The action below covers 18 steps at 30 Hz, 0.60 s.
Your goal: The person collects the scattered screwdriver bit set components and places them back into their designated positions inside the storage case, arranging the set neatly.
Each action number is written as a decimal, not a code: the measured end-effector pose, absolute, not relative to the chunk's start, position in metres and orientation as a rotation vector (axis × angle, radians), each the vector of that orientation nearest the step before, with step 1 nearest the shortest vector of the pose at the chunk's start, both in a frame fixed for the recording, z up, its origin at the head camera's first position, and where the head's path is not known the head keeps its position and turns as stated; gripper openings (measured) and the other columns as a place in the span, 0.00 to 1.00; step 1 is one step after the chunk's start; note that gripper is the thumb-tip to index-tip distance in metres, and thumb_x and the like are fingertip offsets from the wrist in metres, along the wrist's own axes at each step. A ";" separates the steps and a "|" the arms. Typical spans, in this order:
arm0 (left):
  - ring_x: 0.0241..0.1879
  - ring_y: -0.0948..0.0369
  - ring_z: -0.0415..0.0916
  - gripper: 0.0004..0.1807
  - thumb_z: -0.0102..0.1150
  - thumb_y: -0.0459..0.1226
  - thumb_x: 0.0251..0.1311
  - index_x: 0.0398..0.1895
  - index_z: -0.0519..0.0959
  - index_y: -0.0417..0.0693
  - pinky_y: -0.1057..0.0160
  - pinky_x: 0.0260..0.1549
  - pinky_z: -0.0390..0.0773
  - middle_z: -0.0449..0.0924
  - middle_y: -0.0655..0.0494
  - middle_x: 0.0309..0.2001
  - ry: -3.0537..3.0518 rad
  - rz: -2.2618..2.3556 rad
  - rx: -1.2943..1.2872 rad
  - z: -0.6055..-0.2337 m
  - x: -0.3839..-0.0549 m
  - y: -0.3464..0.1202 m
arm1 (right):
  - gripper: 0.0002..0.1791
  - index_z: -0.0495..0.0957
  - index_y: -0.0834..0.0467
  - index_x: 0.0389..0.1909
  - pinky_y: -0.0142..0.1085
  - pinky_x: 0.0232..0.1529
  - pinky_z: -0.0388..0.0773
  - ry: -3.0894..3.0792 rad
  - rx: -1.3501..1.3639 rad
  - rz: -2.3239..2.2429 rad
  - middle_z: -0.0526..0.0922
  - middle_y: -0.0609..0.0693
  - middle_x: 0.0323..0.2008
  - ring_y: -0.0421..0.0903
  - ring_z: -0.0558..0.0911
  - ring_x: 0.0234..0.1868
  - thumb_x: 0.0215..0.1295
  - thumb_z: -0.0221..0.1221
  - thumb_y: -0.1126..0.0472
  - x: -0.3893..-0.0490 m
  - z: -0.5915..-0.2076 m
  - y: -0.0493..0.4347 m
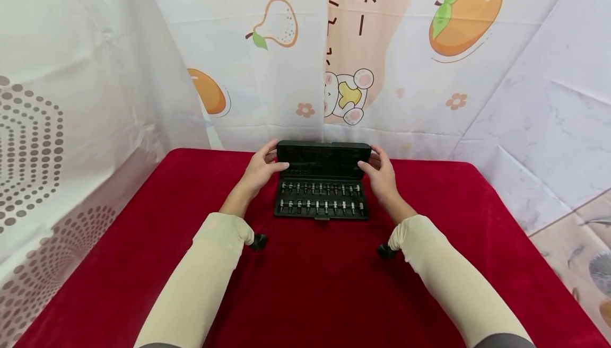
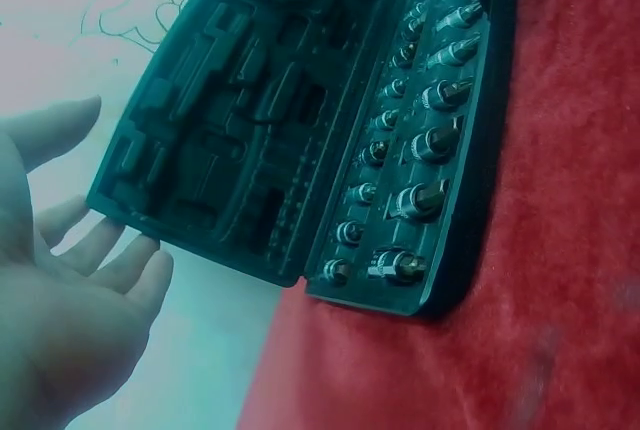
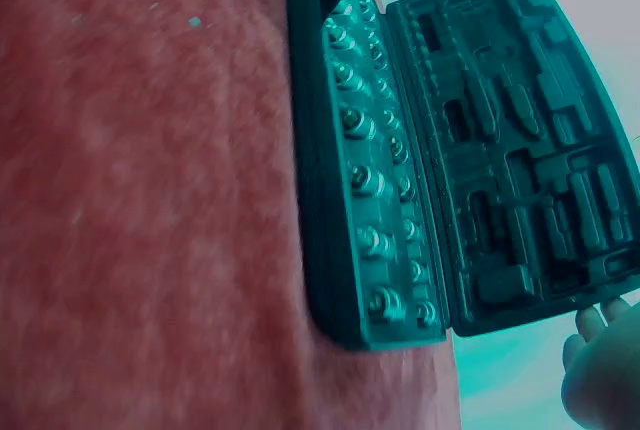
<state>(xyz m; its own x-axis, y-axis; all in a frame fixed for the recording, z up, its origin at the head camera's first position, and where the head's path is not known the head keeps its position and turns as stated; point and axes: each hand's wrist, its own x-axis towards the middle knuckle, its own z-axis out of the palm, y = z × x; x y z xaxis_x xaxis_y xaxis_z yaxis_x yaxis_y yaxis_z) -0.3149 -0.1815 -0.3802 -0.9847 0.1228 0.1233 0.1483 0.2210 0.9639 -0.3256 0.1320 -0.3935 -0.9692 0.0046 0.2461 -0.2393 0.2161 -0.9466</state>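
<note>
A black hinged case (image 1: pixel 321 197) with two rows of silver bit sockets (image 2: pixel 440 140) lies open on the red cloth. Its lid (image 1: pixel 324 158) stands raised at the back, and the moulded hollows inside the lid hold nothing. At the lid's left end is my left hand (image 1: pixel 259 172), fingertips against its edge. The left wrist view shows these fingers loosely extended and the thumb spread away from the lid. Opposite it, my right hand (image 1: pixel 383 177) touches the lid's right edge with its fingers, which partly pass behind it; its thumb overlaps the lid's front in the head view.
Red cloth (image 1: pixel 320 284) covers the table. A white printed curtain (image 1: pixel 406 98) hangs close behind the case, and pale sheets flank the table left and right. Dark straps (image 1: pixel 258 242) show at the wrists.
</note>
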 end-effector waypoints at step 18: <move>0.57 0.48 0.70 0.26 0.63 0.40 0.63 0.64 0.74 0.47 0.49 0.56 0.71 0.69 0.47 0.59 -2.637 -1.326 -0.439 -0.377 -0.285 -0.183 | 0.20 0.77 0.60 0.59 0.39 0.43 0.69 -2.395 0.394 1.453 0.72 0.58 0.44 0.48 0.72 0.42 0.66 0.61 0.62 -0.299 -0.399 0.147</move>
<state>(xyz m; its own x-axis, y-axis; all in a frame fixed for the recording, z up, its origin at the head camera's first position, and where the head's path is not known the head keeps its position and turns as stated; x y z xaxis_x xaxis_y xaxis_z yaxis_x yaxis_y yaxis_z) -0.2850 -0.1832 -0.3772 -0.9445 0.1890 0.2687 0.3284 0.5644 0.7573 -0.2989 0.1471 -0.3986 -0.9136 -0.0721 0.4001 -0.3882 0.4471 -0.8059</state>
